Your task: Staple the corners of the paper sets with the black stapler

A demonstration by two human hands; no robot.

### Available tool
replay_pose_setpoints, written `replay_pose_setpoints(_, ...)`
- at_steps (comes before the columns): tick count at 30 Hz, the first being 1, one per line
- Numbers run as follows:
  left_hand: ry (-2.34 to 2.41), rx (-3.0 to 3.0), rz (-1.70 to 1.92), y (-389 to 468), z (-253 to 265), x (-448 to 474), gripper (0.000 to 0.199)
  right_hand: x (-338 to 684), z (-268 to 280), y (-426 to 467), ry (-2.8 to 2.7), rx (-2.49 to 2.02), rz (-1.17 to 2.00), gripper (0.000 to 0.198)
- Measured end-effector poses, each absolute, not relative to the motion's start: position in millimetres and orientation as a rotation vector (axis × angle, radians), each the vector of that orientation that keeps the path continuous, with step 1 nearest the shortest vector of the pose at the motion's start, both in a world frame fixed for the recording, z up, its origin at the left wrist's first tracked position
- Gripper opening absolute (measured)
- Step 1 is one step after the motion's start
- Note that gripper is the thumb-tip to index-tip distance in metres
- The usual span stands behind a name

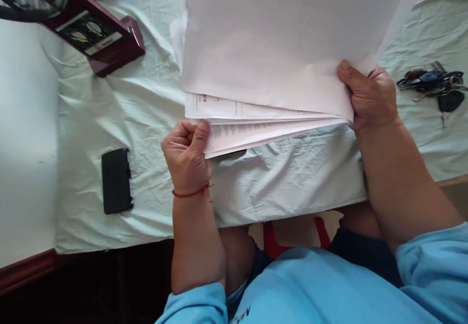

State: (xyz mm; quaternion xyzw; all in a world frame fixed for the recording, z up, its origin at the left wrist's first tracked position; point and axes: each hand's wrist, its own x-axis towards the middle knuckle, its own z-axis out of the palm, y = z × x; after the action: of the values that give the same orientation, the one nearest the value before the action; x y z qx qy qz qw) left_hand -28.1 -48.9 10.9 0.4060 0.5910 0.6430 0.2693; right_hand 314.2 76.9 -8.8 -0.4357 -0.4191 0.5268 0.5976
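Observation:
A stack of large paper sheets (278, 36) is held up over the cloth-covered table, its near edges fanned apart on the left. Printed text shows on the lower sheets (248, 134), while the top one is blank on its visible side. My left hand (188, 151), with a red string round the wrist, pinches the lower sheets at their left corner. At the right end, my right hand (373, 92) grips the stack, thumb on top and fingers hidden beneath. Part of a dark object (232, 155) peeks out below the papers; its kind is hidden.
A pale green wrinkled cloth (153, 95) covers the table. At the left lies a black phone-like case (117, 181). A dark red fan (102, 41) stands at the upper left. Several keys on a bunch (435, 85) rest at the right. A white wall (25, 143) borders the left side.

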Motion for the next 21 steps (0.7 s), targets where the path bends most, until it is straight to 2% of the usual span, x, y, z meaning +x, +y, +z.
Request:
replay_pose_setpoints(9,1.514,1.008,1.712,-48,18,-22,0.067,314,-7,75,-0.973,-1.011,1.232,0.064)
replay_pose_setpoints(13,1.488,0.959,1.719,-48,16,-30,0.059,311,-3,71,-0.998,-1.011,1.292,0.067)
replay_pose_setpoints(21,1.419,0.95,1.775,-46,12,-31,0.057,308,1,69,-0.975,-0.994,1.337,0.069)
